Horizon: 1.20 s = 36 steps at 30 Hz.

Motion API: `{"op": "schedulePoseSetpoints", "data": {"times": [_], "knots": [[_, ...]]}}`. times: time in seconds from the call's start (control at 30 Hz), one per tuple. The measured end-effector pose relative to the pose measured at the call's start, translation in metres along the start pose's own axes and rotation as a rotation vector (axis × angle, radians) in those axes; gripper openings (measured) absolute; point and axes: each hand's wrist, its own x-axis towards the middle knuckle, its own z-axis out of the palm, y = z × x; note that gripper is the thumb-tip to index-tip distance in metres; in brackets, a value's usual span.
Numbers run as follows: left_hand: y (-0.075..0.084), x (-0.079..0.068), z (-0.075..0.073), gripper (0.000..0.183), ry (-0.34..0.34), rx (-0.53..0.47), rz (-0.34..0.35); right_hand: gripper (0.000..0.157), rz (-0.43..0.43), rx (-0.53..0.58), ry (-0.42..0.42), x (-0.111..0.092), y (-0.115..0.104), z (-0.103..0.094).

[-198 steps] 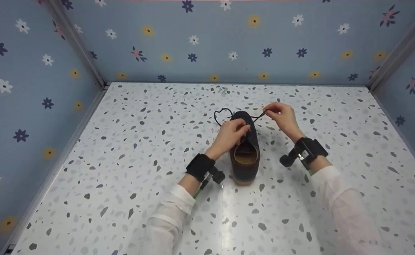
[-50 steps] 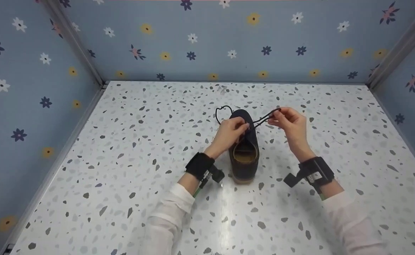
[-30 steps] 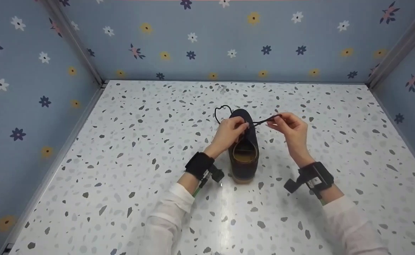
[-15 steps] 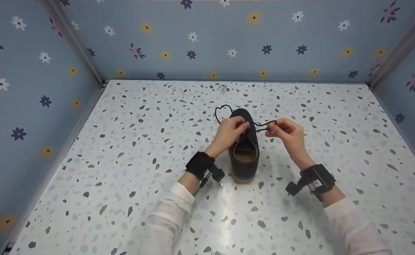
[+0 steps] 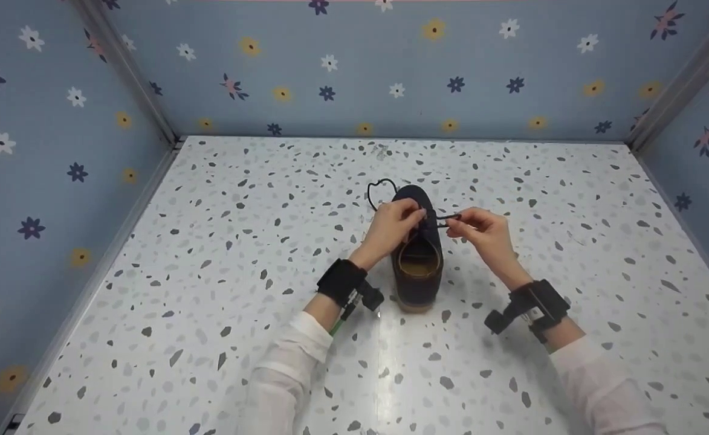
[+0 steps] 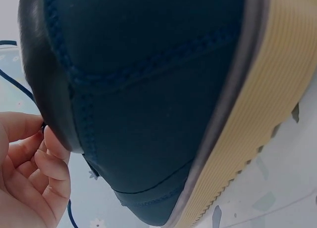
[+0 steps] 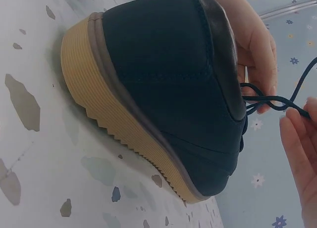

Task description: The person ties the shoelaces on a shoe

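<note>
Shoe (image 5: 417, 291) sits sole-down on the table (image 5: 209, 314). Left hand (image 5: 389, 226) pinches lace (image 7: 270, 98) over its top, likely steadying it there; right hand (image 5: 488, 234) pinches more just right of the shoe, seemingly to hold it clear (loose loop (image 5: 369, 193) is left of it, btw).

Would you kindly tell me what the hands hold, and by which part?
Thin, dark cord shoelace: the left hand pinches it atop the dark-blue shoe, the right hand by strands beside it.

Blue flower-print walls (image 5: 366, 36) on three sides, grey corner posts (image 5: 128, 69), white grey-speckled surface (image 5: 251, 199), pale glare (image 5: 385, 386) toward the front
</note>
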Motion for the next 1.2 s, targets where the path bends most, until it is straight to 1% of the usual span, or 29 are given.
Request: {"op": "schedulePoseSetpoints", "data": {"times": [0.13, 0.4, 0.57, 0.63, 0.7, 0.8, 0.93, 1.03, 1.2], "knots": [[-0.001, 0.000, 0.000, 0.018, -0.004, -0.003, -0.003, 0.006, -0.046, -0.112, -0.037, -0.001, -0.007, 0.004], [-0.002, 0.000, 0.000, 0.017, 0.002, -0.009, 0.032, 0.003, -0.090, -0.176, -0.097, -0.001, -0.004, 0.010], [-0.004, -0.001, 0.000, 0.016, 0.005, 0.000, 0.052, 0.007, -0.147, -0.293, -0.108, -0.001, -0.003, 0.015], [-0.004, -0.002, 0.000, 0.016, 0.011, -0.004, 0.062, 0.009, -0.158, -0.334, -0.126, -0.001, -0.002, 0.016], [-0.004, -0.002, 0.000, 0.015, 0.017, -0.010, 0.068, 0.013, -0.145, -0.345, -0.155, -0.001, -0.002, 0.016], [-0.005, -0.003, 0.001, 0.015, 0.020, -0.014, 0.070, 0.026, -0.093, -0.325, -0.194, -0.002, -0.001, 0.012], [-0.005, -0.003, 0.002, 0.015, 0.021, -0.016, 0.060, 0.040, -0.031, -0.305, -0.214, -0.002, 0.000, 0.005], [-0.004, -0.003, 0.002, 0.015, 0.028, -0.018, 0.053, 0.043, -0.020, -0.304, -0.220, -0.003, 0.000, 0.000], [-0.004, -0.003, 0.003, 0.015, 0.034, -0.026, 0.048, 0.041, -0.024, -0.298, -0.215, -0.002, -0.002, -0.005]]}}
